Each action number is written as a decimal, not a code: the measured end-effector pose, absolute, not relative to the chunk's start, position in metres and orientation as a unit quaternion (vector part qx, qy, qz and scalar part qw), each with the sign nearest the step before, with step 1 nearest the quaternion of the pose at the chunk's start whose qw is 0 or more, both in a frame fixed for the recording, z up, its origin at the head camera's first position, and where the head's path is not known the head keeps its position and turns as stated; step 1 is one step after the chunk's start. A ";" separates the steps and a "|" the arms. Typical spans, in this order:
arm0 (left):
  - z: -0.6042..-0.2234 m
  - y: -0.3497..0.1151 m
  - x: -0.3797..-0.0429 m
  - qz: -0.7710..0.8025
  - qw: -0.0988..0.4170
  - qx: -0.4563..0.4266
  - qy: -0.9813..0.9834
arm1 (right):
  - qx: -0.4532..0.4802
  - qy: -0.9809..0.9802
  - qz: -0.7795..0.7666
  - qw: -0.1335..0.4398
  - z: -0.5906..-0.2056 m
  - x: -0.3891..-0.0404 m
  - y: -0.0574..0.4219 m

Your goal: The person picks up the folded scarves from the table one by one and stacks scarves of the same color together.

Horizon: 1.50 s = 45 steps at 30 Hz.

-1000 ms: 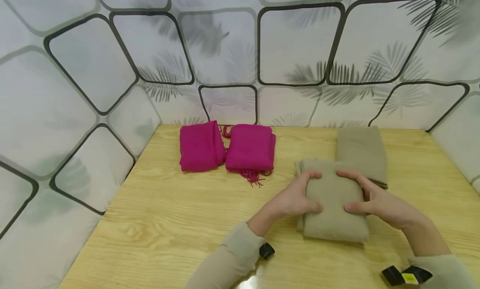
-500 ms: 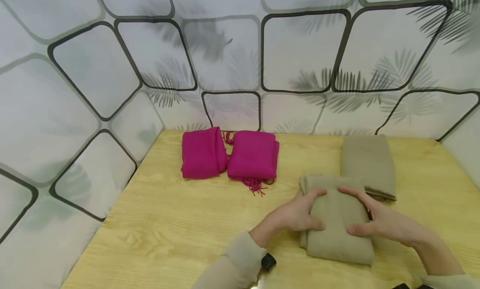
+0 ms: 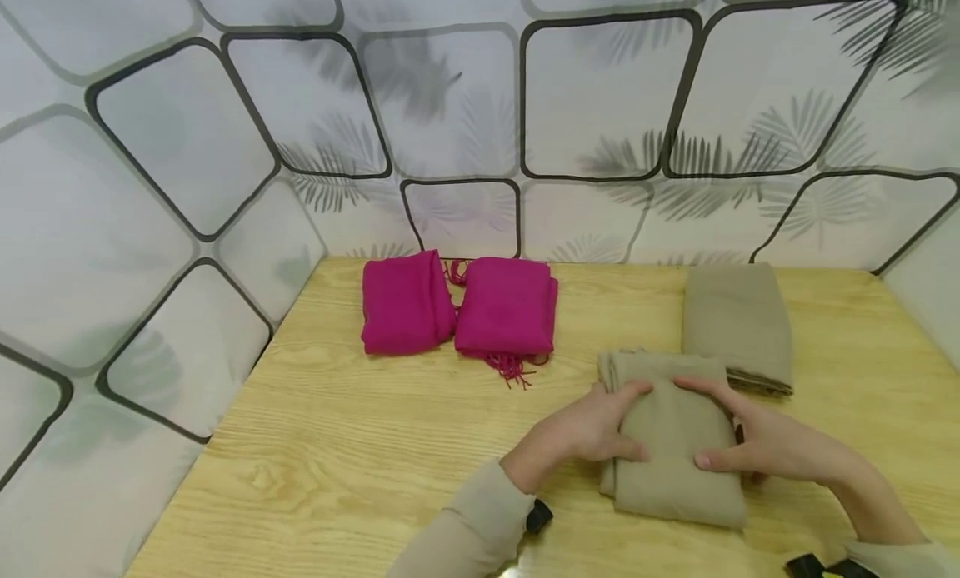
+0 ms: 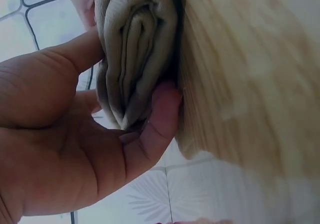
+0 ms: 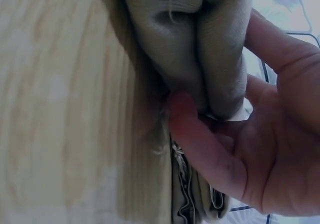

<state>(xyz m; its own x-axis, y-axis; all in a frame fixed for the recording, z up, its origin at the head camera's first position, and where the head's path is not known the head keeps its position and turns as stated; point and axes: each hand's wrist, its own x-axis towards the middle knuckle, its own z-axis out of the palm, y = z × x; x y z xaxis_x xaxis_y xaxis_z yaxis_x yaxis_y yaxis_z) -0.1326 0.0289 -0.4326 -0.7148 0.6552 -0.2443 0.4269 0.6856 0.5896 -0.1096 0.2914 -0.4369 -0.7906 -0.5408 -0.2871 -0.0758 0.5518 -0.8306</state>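
A folded beige cloth point(image 3: 675, 445) lies on the table in front of the person, a little right of the middle. My left hand point(image 3: 592, 428) grips its left side, thumb on top. In the left wrist view, fingers point(image 4: 162, 114) curl under the rolled edge, whose layers show end-on. From the other side my right hand point(image 3: 765, 432) holds the same cloth, thumb and forefinger on top. The right wrist view shows a finger point(image 5: 200, 144) tucked beneath the thick fold, against the tabletop. Just behind lies a second folded beige cloth point(image 3: 735, 320), its near corner right by the gripped one.
Two folded magenta scarves point(image 3: 405, 303) sit side by side at the back left, the right-hand scarf point(image 3: 506, 307) with fringe hanging from its near edge. The wooden table point(image 3: 337, 445) meets a patterned wall point(image 3: 450, 103) at the back and left.
Both hands have brought the beige cloth toward the person and down onto the table, away from the rear cloth. Over the last half second hands and cloth have hardly moved.
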 end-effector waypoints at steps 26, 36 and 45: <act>-0.420 0.027 -0.152 0.192 0.323 0.379 0.846 | -0.160 0.848 -0.382 0.330 -0.424 -0.124 0.290; -0.425 0.025 -0.149 0.187 0.330 0.370 0.848 | -0.146 0.847 -0.377 0.345 -0.422 -0.125 0.281; -0.430 0.022 -0.148 0.202 0.310 0.359 0.857 | -0.167 0.843 -0.395 0.324 -0.423 -0.123 0.277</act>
